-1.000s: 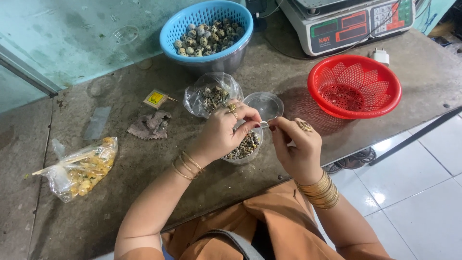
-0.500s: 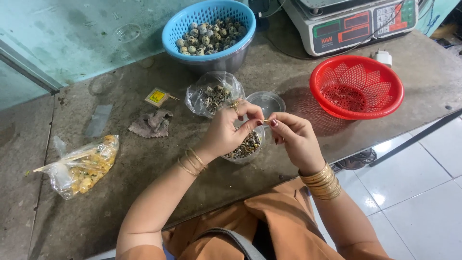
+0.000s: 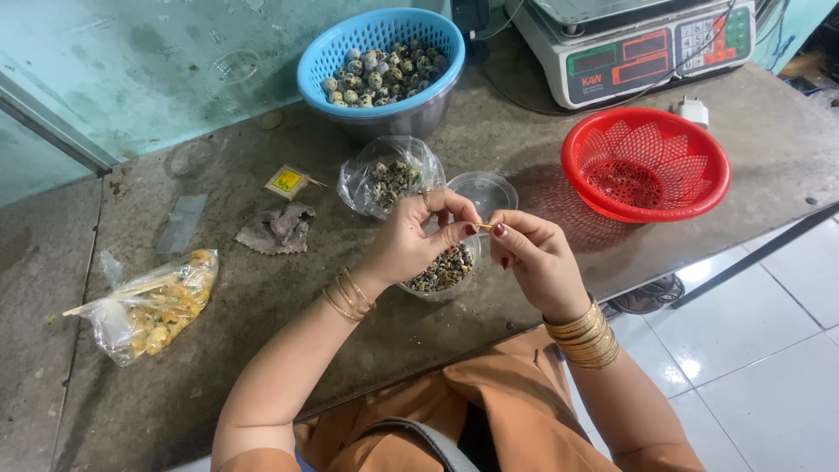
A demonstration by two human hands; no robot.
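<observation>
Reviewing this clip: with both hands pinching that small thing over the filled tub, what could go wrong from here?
1. The small item is pinched only by fingertips of the left hand and right hand; it might slip into the filled tub below.
2. That tub sits near the table edge, so a wrist nudge could tip it.
3. The bag of speckled eggs lies open nearby and could spill.

Both hands raised, fingertips pinched together: L (image 3: 415,238), R (image 3: 535,258).
</observation>
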